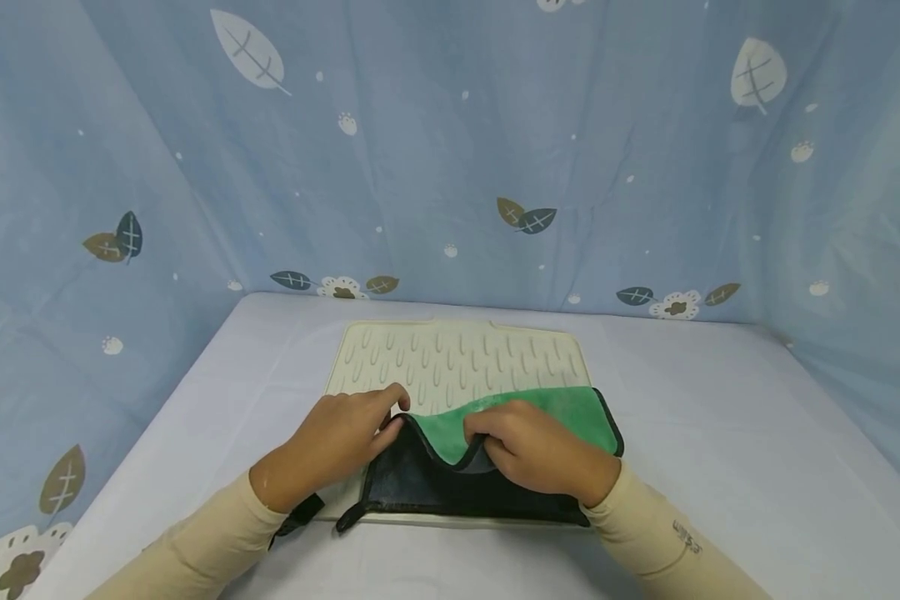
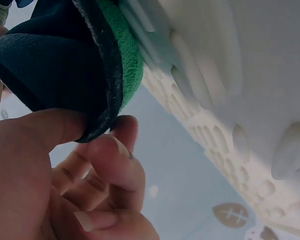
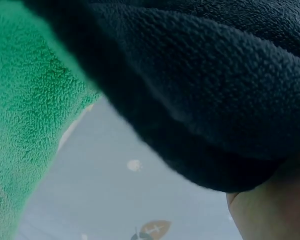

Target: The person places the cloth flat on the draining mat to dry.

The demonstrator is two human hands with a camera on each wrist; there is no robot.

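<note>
A two-sided towel, green on one face and dark grey on the other with black edging, lies partly folded over a cream ridged mat. My left hand pinches one corner of the towel's raised edge between thumb and fingers; the left wrist view shows this grip on the dark corner. Farther right along the same edge, my right hand grips the towel with curled fingers. Between the hands the edge sags. In the right wrist view the towel covers most of the right hand.
A white-covered table extends around the mat. A blue patterned curtain hangs behind and at both sides. A small black loop sticks out from the towel's near left corner.
</note>
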